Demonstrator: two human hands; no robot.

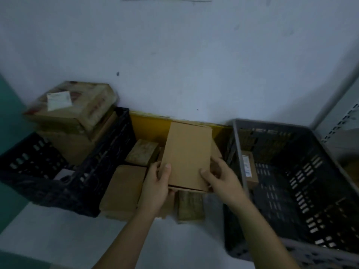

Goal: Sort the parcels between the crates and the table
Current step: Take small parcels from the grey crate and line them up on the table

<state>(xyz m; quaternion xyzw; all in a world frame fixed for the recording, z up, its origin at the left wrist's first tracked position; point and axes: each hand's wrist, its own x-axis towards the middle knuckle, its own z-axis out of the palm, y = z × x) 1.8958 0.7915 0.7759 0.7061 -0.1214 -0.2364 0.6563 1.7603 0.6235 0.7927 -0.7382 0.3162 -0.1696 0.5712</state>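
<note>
A flat brown cardboard parcel point(187, 154) is held above the table between the two crates. My left hand point(158, 183) grips its near left corner and my right hand point(219, 177) grips its near right corner. Under and around it lie several brown parcels, such as a flat one point(124, 189) to the left, a worn one point(142, 154) behind, and another point(191, 207) below my hands. The black crate point(108, 158) on the left holds stacked boxes, the top one point(77, 105) bearing a white label. The grey crate point(303, 183) on the right holds a labelled parcel point(250, 167).
A pale wall rises directly behind the crates. A yellow surface point(149, 125) shows at the back between the crates. The white table top point(77, 235) extends toward me. A perforated metal upright point(342, 125) stands at the far right, and a teal panel point(9, 117) at the far left.
</note>
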